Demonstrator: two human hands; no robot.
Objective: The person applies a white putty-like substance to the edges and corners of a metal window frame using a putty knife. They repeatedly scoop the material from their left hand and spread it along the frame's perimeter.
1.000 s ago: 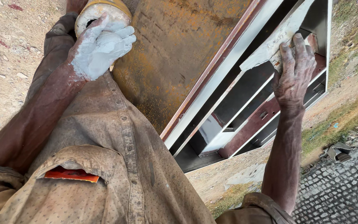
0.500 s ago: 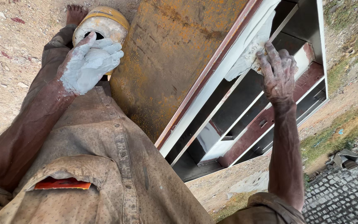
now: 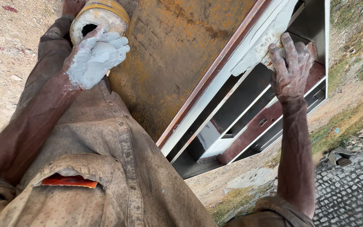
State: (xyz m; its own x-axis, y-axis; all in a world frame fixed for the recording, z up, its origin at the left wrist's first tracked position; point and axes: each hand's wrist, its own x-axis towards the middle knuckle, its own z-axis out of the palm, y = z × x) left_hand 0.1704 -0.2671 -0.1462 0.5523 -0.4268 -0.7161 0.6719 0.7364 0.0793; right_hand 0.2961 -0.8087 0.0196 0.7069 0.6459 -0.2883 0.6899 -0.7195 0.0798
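A: Where are my hands right now?

B: Your left hand [image 3: 95,56] is caked in pale grey paste, fingers curled loosely at the open mouth of the paste can [image 3: 99,19], thumb on its rim. It grips nothing that I can see. The can sits near the top left, just beside the rusty sheet [image 3: 177,54].

A: And the other one?

B: Your right hand [image 3: 291,67] is spread flat, fingers wide, pressing a wad of the whitish paste [image 3: 262,47] against the metal frame [image 3: 215,126]. It closes on nothing.

A: Which way does the frame run from where I stand?

B: Its long rail runs on a slant, from near your shirt [image 3: 118,168] up to the top right corner. The pasted stretch lies at that far upper end, under the right hand. So the right hand is on the work, the left well apart at the can, with the rusty sheet between them.
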